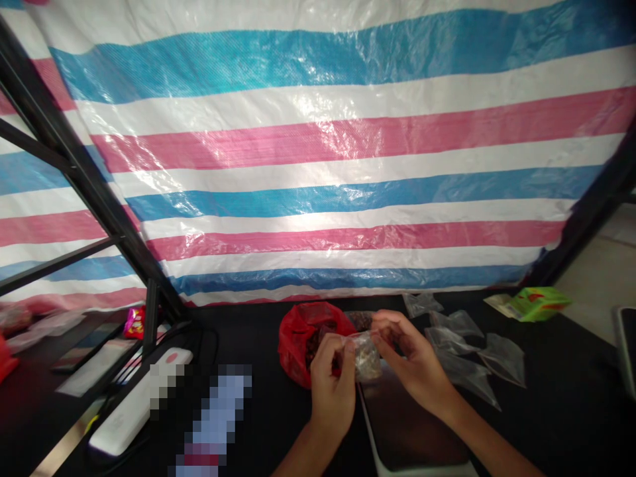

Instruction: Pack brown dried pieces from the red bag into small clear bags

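Note:
Between my two hands hangs a small clear plastic bag (368,361) with pale brownish contents that I cannot identify. My left hand (332,371) pinches the bag's left upper edge between thumb and fingers. At its right upper edge, my right hand (405,348) holds it with thumb and fingertips. Just behind my left hand lies an open red plastic bag (293,344) with dark bits inside, partly hidden by that hand. Another filled clear bag (360,320) shows behind the hands. Below them is a flat device with a dark top (412,417) and a pale rim.
Several clear plastic bags (457,361) lie to the right, with a green box (539,305) beyond. On the left are a white power strip (142,401), a pink packet (134,322) and a black metal frame (94,165). A striped sheet (348,146) hangs behind the black table (263,437).

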Motion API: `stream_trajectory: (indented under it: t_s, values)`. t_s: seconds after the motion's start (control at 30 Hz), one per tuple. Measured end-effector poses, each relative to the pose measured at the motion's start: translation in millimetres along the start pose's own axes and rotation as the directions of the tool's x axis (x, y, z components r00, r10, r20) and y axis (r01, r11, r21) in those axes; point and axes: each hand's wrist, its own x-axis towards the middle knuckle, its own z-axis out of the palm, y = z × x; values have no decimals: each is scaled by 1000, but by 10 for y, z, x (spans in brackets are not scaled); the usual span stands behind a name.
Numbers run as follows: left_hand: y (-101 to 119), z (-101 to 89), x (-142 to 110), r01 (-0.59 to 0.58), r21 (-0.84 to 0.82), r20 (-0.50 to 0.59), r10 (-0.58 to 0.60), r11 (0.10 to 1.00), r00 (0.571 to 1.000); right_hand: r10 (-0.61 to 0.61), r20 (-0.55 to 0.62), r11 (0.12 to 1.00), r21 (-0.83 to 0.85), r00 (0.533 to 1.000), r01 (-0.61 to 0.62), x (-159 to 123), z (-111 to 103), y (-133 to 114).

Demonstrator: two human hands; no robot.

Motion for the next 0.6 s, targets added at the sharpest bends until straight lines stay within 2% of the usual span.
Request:
stream_trajectory:
  t_s: [0.23, 0.43, 0.6]
  values:
    - [22, 10, 0, -25, 18, 8, 25, 1000, 1000, 46, 21, 999, 5, 999, -46, -44, 37, -23]
    - [22, -2, 6, -36, 16, -8, 37, 999, 999, 49, 84, 998, -31, 995, -47, -49, 20, -8]
    - [43, 6, 10, -34, 0, -7, 34, 999, 999, 50, 64, 998, -27, 997, -48, -52, 43, -40]
